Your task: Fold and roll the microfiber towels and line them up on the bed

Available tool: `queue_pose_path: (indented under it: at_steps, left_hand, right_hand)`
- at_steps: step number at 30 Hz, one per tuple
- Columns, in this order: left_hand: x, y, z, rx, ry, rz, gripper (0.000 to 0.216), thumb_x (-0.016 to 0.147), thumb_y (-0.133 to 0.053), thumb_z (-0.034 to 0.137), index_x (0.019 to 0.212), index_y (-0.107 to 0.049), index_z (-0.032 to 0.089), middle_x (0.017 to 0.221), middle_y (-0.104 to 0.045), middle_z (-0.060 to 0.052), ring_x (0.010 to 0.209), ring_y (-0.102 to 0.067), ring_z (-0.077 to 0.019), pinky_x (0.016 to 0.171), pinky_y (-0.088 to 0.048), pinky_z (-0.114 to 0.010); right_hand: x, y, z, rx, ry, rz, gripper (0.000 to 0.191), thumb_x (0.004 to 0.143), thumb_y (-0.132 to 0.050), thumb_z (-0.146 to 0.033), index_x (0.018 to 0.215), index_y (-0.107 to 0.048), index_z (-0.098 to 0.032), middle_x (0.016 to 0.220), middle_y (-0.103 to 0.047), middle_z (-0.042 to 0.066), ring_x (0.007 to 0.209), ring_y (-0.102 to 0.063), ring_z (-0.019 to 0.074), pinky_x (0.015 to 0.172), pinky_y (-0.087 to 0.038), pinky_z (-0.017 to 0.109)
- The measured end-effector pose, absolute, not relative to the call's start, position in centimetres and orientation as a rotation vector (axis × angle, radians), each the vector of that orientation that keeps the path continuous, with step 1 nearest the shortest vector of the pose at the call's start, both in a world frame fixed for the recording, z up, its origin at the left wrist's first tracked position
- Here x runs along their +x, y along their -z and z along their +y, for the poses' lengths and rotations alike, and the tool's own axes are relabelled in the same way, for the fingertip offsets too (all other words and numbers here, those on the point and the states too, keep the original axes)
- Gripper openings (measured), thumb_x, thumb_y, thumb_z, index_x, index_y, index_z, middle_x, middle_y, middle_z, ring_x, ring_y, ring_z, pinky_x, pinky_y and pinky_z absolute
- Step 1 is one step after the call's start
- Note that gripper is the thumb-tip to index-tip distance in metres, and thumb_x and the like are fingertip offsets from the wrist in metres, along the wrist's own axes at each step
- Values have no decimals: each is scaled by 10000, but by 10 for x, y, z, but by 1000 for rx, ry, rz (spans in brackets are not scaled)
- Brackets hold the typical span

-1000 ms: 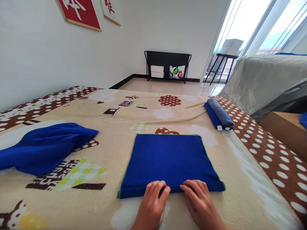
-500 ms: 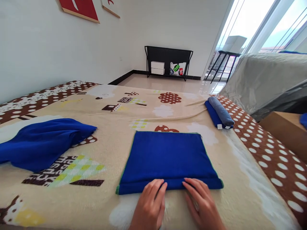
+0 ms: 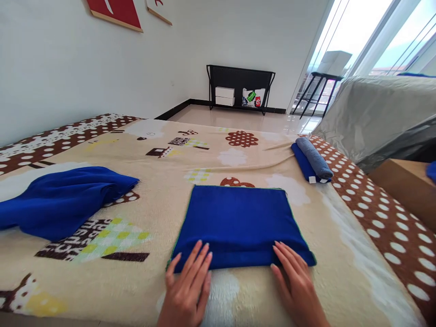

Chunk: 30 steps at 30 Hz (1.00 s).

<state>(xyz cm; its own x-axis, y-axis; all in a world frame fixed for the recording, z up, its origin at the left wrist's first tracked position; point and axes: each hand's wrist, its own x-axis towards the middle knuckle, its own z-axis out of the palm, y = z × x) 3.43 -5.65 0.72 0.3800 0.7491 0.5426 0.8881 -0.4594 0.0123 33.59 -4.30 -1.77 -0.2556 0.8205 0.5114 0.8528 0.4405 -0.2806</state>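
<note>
A folded blue towel [image 3: 240, 222] lies flat on the patterned blanket [image 3: 163, 190] in front of me. My left hand [image 3: 189, 286] rests flat at the towel's near left corner, fingers stretched out and touching its edge. My right hand [image 3: 296, 284] lies flat at the near right part of the same edge, fingers extended onto the cloth. Neither hand holds anything.
A loose heap of blue cloth [image 3: 64, 197] lies at the left. Two rolled towels, blue and grey [image 3: 311, 161], sit at the far right of the blanket. A grey covered piece of furniture [image 3: 378, 118] stands to the right; a black shelf [image 3: 240, 88] stands by the far wall.
Both hands slid apart along the towel's near edge, left hand leftward and right hand rightward, and their fingers went from curled over the edge to flat.
</note>
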Motion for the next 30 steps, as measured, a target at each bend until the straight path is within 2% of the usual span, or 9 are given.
queue_pose_path:
  at_steps: [3,6,9,12,16,19,22,26,30]
  left_hand:
    - [75,-14,-50,-2580,613,-1241,543,892,-478,122,1434,-445,99,1428,-551,-105,1371,-457,-198,1134,-335,-356]
    - [79,-9,-41,-2547,475,-1313,529,948,-475,259,1461,-418,144,1479,-498,-71,1361,-464,-185,1092,-375,-339]
    - [39,2,-39,-2390,438,-1507,548,965,-481,337,1487,-381,200,1494,-480,-49,1364,-458,-192,1117,-312,-360]
    - [-12,11,-44,-2254,478,-1654,535,971,-456,301,1495,-367,235,1462,-520,-47,1343,-481,-215,1168,-191,-417]
    - [-42,9,-53,-2137,633,-1633,486,952,-482,233,1435,-465,283,1379,-603,-57,1249,-569,-253,1169,-156,-496]
    - [-40,-3,-60,-2175,759,-1501,474,902,-563,158,1362,-546,269,1315,-648,-69,1201,-603,-243,1120,-298,-443]
    - [-31,-15,-65,-2369,777,-1386,472,875,-572,89,1326,-570,230,1242,-674,-70,1187,-601,-223,1045,-419,-367]
    - [-25,-17,-63,-2496,690,-1315,468,879,-525,64,1322,-564,210,1221,-669,-52,1149,-603,-192,1027,-441,-320]
    - [-24,-9,-53,-2501,652,-1364,435,871,-491,83,1286,-573,186,1191,-667,-60,1097,-610,-199,974,-458,-332]
  right_hand:
    - [286,5,-39,-1234,-9,-2277,437,967,-470,-211,1403,-470,-175,1419,-546,68,1332,-479,210,1050,-428,377]
    - [284,2,-33,-1279,10,-2376,430,983,-466,-275,1410,-466,-222,1431,-539,22,1319,-497,196,1078,-379,389]
    - [334,14,-29,-1519,119,-2253,422,996,-444,-382,1396,-477,-249,1424,-547,27,1291,-526,216,1067,-349,426]
    - [393,29,-33,-1699,225,-2124,449,1003,-380,-473,1383,-485,-258,1399,-569,48,1268,-543,252,1047,-329,474]
    - [424,32,-41,-1778,319,-2029,482,1000,-334,-512,1359,-507,-240,1424,-534,104,1278,-518,306,1016,-332,513]
    - [418,22,-44,-1662,346,-2000,423,990,-395,-439,1339,-521,-236,1420,-525,121,1260,-521,305,992,-356,492]
    - [409,14,-45,-1473,274,-2117,398,954,-454,-273,1348,-509,-264,1304,-610,77,1209,-552,255,973,-380,430]
    - [408,16,-41,-1384,270,-2283,452,885,-487,-181,1328,-529,-261,1203,-665,40,1110,-605,220,943,-379,390]
    - [412,23,-35,-1417,275,-2306,432,843,-499,-167,1256,-579,-267,1175,-683,14,1053,-634,208,924,-369,384]
